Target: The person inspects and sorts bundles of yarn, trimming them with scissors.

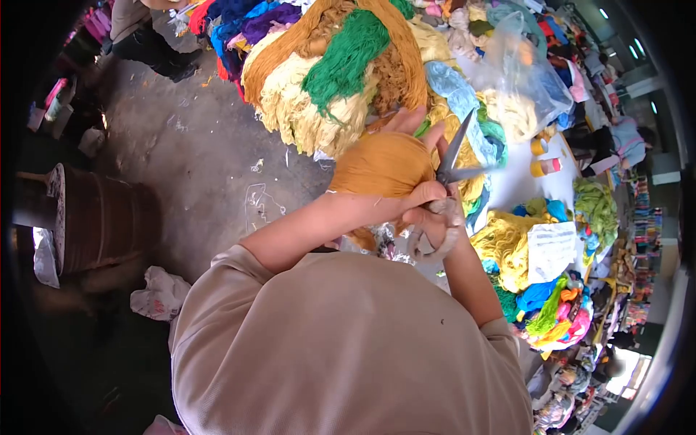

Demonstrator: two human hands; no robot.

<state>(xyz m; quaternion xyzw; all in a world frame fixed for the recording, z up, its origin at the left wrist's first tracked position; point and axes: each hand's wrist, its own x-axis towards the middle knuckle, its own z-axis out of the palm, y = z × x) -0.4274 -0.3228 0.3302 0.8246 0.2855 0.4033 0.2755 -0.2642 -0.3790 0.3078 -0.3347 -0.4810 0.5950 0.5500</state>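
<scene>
A bundle of orange-brown yarn (pixel 380 165) bulges over my left hand (pixel 417 197), which holds it from below with the thumb along its lower right side. Some fingertips show beyond the bundle's upper edge. Close against it on the right, my right hand (pixel 438 223) is closed on a pair of scissors (pixel 451 161) with cloth-wrapped handles. The two blades stand apart, one pointing up and the other to the right. Both hands are close together, and the yarn partly hides their fingers.
Ahead lie cream yarn (pixel 312 109), a green hank (pixel 349 54) and other colored hanks. A clear plastic bag (pixel 511 65) is at the upper right, with yellow yarn (pixel 504 243) below. A brown drum (pixel 105 217) stands left; a person's legs (pixel 156 54) show at upper left.
</scene>
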